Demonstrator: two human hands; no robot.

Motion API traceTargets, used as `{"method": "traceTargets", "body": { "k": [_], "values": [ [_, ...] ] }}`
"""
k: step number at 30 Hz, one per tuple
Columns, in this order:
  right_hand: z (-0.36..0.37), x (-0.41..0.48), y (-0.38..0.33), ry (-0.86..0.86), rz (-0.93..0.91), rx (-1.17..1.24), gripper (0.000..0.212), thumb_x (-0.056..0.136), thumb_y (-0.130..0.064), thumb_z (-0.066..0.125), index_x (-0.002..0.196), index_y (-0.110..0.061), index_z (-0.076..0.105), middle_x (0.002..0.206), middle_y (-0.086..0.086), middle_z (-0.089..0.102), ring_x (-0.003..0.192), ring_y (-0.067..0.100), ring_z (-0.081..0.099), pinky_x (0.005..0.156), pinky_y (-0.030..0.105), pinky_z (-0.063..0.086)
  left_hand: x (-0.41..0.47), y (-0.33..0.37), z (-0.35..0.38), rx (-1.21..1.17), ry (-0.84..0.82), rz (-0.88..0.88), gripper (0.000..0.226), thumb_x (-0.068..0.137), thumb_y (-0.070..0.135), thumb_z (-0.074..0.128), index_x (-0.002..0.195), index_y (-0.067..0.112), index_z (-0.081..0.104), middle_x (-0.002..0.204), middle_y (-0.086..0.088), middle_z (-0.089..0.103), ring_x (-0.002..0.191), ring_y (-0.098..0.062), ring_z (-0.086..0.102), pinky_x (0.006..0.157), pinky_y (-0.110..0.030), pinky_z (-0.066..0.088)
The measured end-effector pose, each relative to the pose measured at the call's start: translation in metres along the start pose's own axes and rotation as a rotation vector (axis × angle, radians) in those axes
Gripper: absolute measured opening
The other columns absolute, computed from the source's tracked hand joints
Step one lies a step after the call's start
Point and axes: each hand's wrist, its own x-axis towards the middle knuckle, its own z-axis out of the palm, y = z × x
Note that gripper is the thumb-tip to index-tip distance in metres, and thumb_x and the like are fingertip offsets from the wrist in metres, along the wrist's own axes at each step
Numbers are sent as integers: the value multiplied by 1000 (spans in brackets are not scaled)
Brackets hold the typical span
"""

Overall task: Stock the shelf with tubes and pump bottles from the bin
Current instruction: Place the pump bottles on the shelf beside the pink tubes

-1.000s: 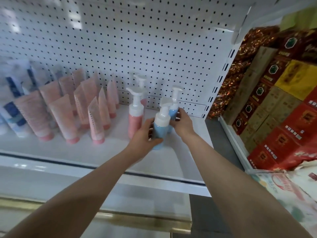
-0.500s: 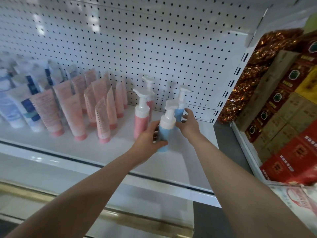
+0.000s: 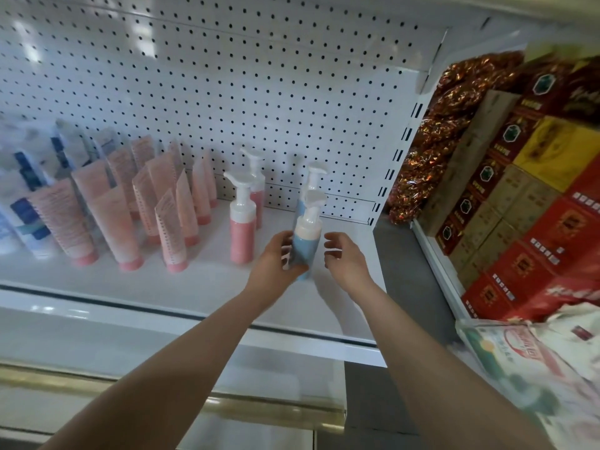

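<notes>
You're mid-placement, frame centre. Your left hand [image 3: 276, 259] has its grip wrapped round the front blue pump bottle [image 3: 305, 251], base on or just above the shelf [image 3: 194, 287]; can't tell which. Right hand [image 3: 345, 259] sits just beside it, grip loose and apart, holding nothing. Next, I'd judge: seat it upright, let go w/o tipping it. Behind it is a 2nd blue bottle [image 3: 313, 180]. To the left are two pink pump bottles [image 3: 242, 237], then pink tubes [image 3: 113, 222] cap-down. Fill levels unreadable; bin not in view.
</notes>
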Motion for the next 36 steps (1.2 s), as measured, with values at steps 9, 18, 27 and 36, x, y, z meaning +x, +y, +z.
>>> {"method": "traceTargets", "body": {
  "k": [9, 18, 27, 36],
  "values": [
    [11, -22, -2, -64, -17, 31, 36, 91, -1, 46, 121, -17, 57, 117, 1, 65, 106, 18, 61, 99, 37, 50, -18, -6, -4, 109, 3, -1, 48, 84, 0, 62, 130, 10, 49, 123, -2, 59, 109, -13, 58, 96, -26, 48],
    [13, -27, -3, -150, 16, 149, 40, 92, -2, 51, 126, -23, 48, 119, -4, 62, 111, 15, 60, 100, 30, 47, -14, -10, -16, 173, -29, 1, 53, 88, -8, 50, 138, 8, 47, 127, -9, 54, 110, -16, 58, 92, -16, 42],
    [19, -33, -6, -84, 11, 167, 39, 88, -2, 57, 123, -18, 57, 116, -1, 66, 108, 14, 62, 96, 28, 50, -19, -10, -21, 0, -128, -70, 50, 88, -15, 43, 134, 6, 46, 125, -2, 56, 122, -17, 54, 106, -26, 40],
    [21, -40, -12, -5, 31, 86, 42, 88, 0, 51, 124, -20, 48, 118, -1, 55, 106, 15, 55, 87, 25, 45, -20, -7, -23, 145, -154, -54, 63, 90, -11, 47, 147, 12, 34, 141, -5, 43, 127, -18, 47, 102, -20, 37]
  ]
}}
